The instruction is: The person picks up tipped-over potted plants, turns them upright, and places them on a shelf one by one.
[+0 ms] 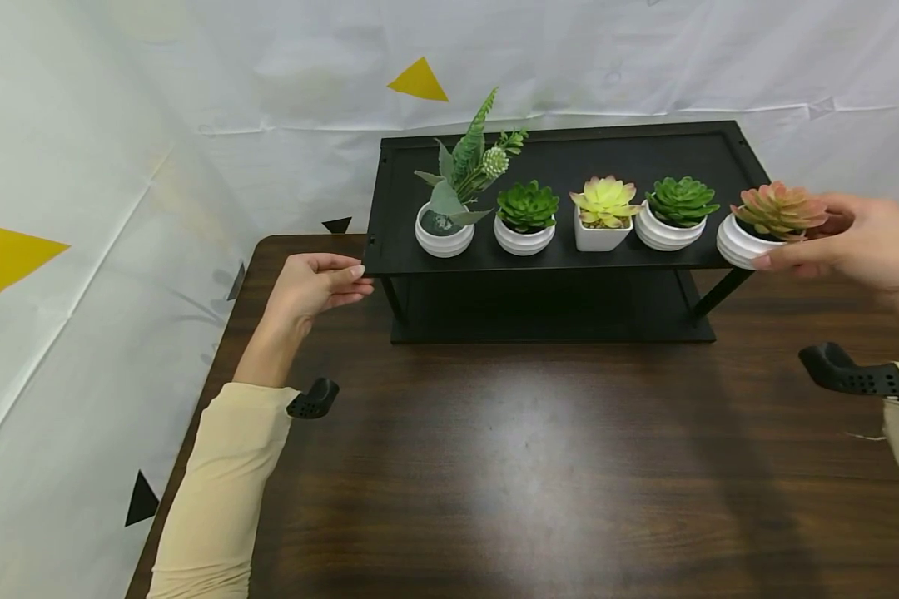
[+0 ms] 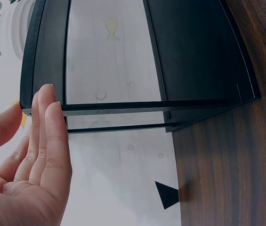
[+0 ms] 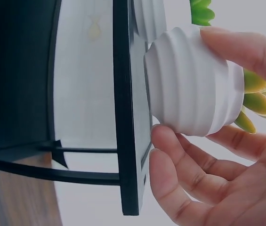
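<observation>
My right hand grips a white ribbed pot with a pinkish-orange succulent at the right end of the black shelf's top. In the right wrist view the thumb and fingers are round the white pot, its base right at the shelf top. At the front left corner, my left hand pinches the edge of the black two-tier shelf between thumb and fingers. In a row along the top stand a leafy plant with a white flower, a green succulent, a yellow succulent in a square pot and another green succulent.
The shelf's lower tier rests on a dark wooden table. Behind and to the left hangs a white sheet with yellow and black triangles. Slim black legs join the two tiers.
</observation>
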Demonstrator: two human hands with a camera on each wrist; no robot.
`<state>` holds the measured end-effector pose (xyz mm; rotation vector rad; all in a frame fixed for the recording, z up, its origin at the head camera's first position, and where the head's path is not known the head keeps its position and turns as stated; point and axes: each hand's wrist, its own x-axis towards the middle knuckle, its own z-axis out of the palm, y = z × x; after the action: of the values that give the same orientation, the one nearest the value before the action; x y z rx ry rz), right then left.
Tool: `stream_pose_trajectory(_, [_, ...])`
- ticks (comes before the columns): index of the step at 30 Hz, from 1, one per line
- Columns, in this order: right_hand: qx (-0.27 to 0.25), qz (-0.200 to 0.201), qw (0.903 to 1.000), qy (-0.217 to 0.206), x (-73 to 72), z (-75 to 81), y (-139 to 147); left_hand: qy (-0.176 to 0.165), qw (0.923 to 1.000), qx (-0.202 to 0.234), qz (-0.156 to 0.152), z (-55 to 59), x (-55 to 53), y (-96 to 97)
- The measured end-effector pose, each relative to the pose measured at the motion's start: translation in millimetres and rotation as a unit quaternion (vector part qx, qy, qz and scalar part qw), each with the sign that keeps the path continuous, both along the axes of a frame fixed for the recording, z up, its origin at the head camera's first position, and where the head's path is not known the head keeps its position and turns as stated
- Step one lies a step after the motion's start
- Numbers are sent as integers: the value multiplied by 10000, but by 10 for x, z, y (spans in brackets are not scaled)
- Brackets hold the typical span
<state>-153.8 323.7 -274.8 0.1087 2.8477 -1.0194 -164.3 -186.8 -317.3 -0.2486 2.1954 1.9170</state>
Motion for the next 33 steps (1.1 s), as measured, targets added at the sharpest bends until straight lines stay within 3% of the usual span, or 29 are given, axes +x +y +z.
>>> stream_pose_trajectory(7, [125,-28,9999,-48,-149,-30,73,-37,10000,46,3,3,4,3])
stream_pose_trajectory(21, [-582,198,9978,-266,-278,-6,96,-48,9999,98,-5,12,4,-1])
stream_pose_trajectory(33, [-212,-117,9990,-371,-401,-57,118,-53,9999,147,3,14,6,2])
